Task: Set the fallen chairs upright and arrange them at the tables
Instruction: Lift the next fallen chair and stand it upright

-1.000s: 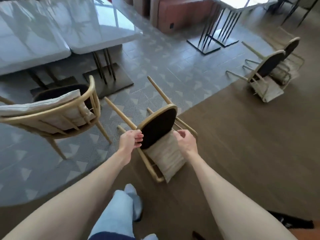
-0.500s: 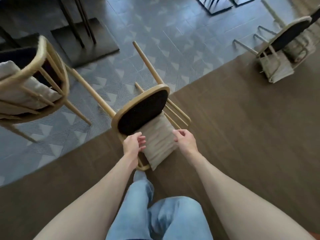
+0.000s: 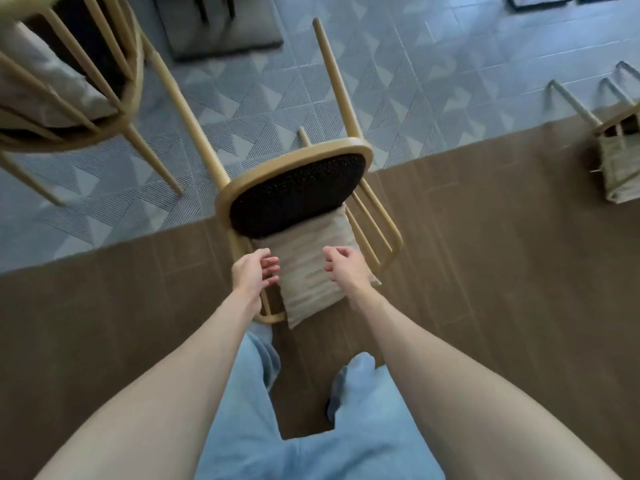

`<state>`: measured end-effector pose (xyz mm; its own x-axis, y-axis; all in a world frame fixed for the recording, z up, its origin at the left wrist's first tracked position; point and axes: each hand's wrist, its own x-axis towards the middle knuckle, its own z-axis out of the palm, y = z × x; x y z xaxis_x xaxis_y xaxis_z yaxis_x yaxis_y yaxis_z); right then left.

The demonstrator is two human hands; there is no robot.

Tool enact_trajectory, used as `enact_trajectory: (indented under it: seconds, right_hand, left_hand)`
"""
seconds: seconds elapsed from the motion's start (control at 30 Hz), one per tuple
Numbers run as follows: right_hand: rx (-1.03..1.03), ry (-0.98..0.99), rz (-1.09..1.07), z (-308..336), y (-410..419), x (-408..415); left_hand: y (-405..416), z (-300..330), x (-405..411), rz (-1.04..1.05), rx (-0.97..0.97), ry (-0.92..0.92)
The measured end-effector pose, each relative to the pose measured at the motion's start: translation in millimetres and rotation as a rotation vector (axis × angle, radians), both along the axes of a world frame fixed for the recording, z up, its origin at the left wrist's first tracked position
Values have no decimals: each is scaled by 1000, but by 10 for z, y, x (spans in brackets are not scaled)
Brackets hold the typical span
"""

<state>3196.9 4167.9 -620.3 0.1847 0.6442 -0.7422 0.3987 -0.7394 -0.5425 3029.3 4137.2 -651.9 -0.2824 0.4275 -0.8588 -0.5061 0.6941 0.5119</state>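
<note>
**Both hands over the fallen chair, nothing held**

- Far left: upright chair [image 3: 69,98] stands on the grey patterned tile [image 3: 114,209], tan frame, pale seat cushion. Only partly in frame, blurred by motion.
- Top, left of centre: dark flat table base [image 3: 221,32] on the tile. The tabletop itself is out of frame.
- Centre: fallen chair [image 3: 298,199] lies on its back across the seam where tile meets brown wood floor [image 3: 502,271]. Legs stick out over the tile, away from the person. Dark seat underside faces the camera. Back frame and beige cushion [image 3: 311,271] lie on the wood floor, nearest the person.
- Left hand [image 3: 252,275]: at the left edge of the cushion, beside the chair's left rail. Fingers loosely curled, thumb apart. Grip not closed on anything; cannot tell whether fingertips touch the cushion.
- Right hand [image 3: 346,268]: over the right part of the cushion, fingers loosely curled and pointing left. Grip holds nothing; contact with the cushion unclear.
- Bottom centre: the person's legs in light blue jeans [image 3: 298,445], just short of the chair back.
- Far right: second fallen chair [image 3: 620,161], cut off by the frame edge, legs over the tile, cushion on the wood floor. Well apart from the centre chair.
</note>
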Motion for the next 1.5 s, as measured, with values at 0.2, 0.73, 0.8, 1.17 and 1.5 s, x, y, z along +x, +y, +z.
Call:
enact_trajectory:
  seconds: [0.2,0.73,0.8,1.17,1.5]
  right_hand:
    - [-178,-54,-68,-1831,154,403]
    - [-577,481,-467,-5030,-265,1254]
    - [-523,577,-504,-5144,-322,1326]
    - [-300,775,-762,-5215,-548,1390]
    - [-247,884,-757,-5302,-608,1466]
  left_hand:
    - [-114,-1677,655,152,-85,-182]
    - [-620,-4774,1979,373,-348,-715]
    - [-664,-4846,2076,488,-230,-680]
    - [-805,-4834,2348,652,28,-596]
    - [-1059,-5078,2302,759,161,-515]
